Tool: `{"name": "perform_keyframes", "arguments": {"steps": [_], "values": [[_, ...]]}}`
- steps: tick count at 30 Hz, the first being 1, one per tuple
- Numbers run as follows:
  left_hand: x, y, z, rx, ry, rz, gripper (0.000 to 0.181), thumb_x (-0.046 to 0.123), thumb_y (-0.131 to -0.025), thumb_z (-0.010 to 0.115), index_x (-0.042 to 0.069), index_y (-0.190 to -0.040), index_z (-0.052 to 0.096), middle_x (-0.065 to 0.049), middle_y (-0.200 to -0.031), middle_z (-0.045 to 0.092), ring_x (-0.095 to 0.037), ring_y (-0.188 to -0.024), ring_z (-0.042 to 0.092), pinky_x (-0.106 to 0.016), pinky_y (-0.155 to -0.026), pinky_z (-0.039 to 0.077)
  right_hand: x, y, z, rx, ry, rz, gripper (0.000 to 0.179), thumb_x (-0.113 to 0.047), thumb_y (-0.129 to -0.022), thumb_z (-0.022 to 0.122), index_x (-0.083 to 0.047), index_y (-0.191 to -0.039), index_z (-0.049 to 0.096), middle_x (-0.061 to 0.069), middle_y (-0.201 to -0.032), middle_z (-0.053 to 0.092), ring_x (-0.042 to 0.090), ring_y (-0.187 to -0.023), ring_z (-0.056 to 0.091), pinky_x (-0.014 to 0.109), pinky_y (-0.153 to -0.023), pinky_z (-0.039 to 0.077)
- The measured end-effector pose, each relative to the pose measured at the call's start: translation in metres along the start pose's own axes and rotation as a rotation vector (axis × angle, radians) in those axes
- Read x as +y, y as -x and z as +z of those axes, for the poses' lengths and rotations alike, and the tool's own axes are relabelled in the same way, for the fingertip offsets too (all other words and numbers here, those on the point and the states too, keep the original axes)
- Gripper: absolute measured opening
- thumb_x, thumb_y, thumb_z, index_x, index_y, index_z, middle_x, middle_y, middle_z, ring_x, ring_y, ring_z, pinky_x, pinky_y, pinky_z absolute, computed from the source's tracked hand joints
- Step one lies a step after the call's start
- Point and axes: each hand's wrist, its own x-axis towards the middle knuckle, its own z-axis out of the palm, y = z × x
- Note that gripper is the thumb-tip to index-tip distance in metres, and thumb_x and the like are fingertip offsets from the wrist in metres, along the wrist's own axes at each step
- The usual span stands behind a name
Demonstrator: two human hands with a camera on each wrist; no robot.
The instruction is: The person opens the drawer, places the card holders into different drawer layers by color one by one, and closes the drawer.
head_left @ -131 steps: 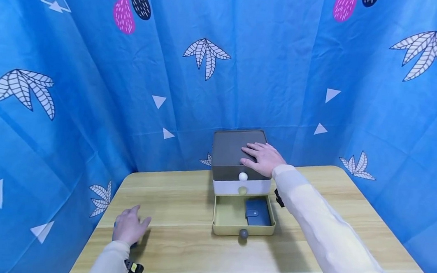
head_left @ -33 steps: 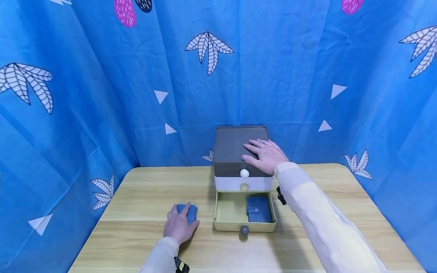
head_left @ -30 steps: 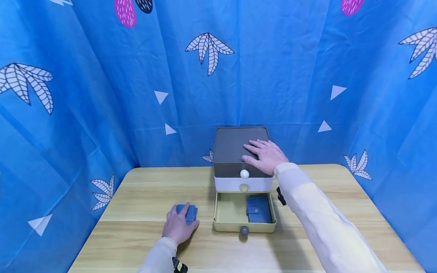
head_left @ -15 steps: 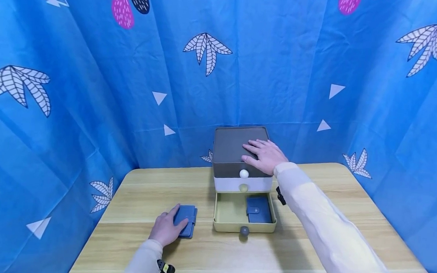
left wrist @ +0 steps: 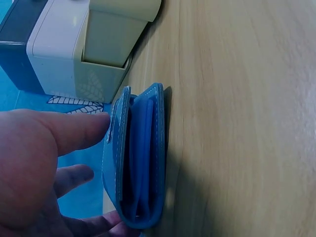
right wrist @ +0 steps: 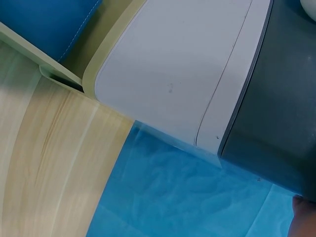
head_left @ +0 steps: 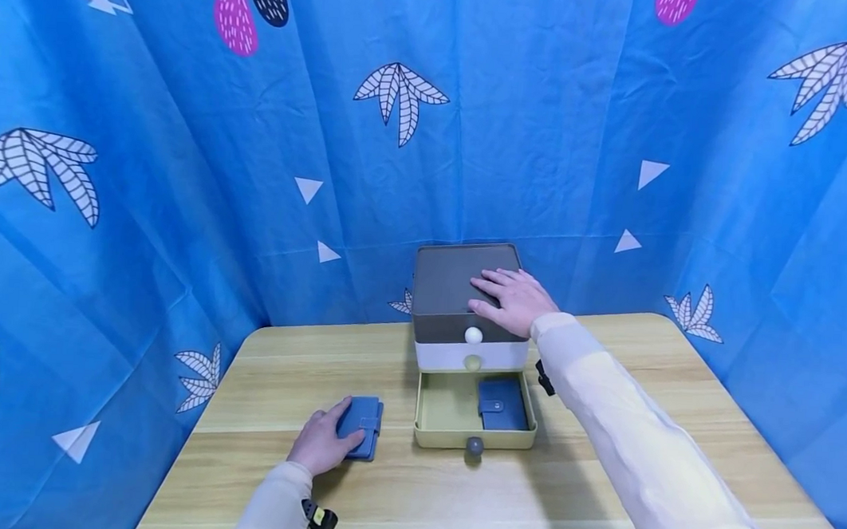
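My left hand (head_left: 322, 443) lies at the left side of a blue wallet (head_left: 363, 426) on the table, fingers fairly straight and thumb over its strap. In the left wrist view the thumb tip meets the cover of the wallet (left wrist: 140, 158), whose layers gape slightly, while other fingertips reach its far end. Flat on the dark top of the small drawer unit (head_left: 444, 285) rests my right hand (head_left: 515, 301), fingers spread. The pulled-out bottom drawer (head_left: 446, 439) holds a darker blue snap-strap wallet (head_left: 505, 409) on its right side. Only a sliver of the right hand (left wrist: 29, 168) is hidden nowhere else.
The drawer unit stands near the back of the wooden table (head_left: 281, 369), against a blue patterned curtain (head_left: 543, 183). A grey knob (head_left: 475, 446) juts from the drawer's front, between the drawer and the person.
My left hand carried the wallet in from the left, then drew back leftward, uncovering more of it. The wallet stays beside the drawer. The right hand keeps its place.
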Motion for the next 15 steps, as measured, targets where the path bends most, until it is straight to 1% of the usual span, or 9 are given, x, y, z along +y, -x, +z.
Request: {"name": "perform_keyframes", "arguments": {"steps": [9, 15], "values": [[-0.0008, -0.0037, 0.0071, -0.003, 0.008, -0.015, 0.078, 0.037, -0.081, 0.076, 0.014, -0.147, 0.041, -0.022, -0.117, 0.054, -0.031, -0.097, 0.056, -0.05, -0.084, 0.048, 0.0, -0.0008, -0.0001, -0.006, 0.004, -0.003, 0.077, -0.076, -0.09, 0.025, -0.028, -0.149, 0.037, 0.001, -0.154, 0.032, 0.026, -0.144, 0.023, 0.049, -0.116, 0.009], [0.0029, -0.004, 0.0084, -0.004, 0.02, 0.001, 0.079, 0.035, -0.078, 0.079, 0.013, -0.146, 0.043, -0.023, -0.113, 0.054, -0.031, -0.094, 0.055, -0.05, -0.081, 0.048, 0.001, -0.0007, 0.0003, 0.009, -0.001, 0.002, 0.076, -0.076, -0.09, 0.027, -0.029, -0.149, 0.038, 0.001, -0.154, 0.033, 0.026, -0.143, 0.023, 0.05, -0.116, 0.01]]}}
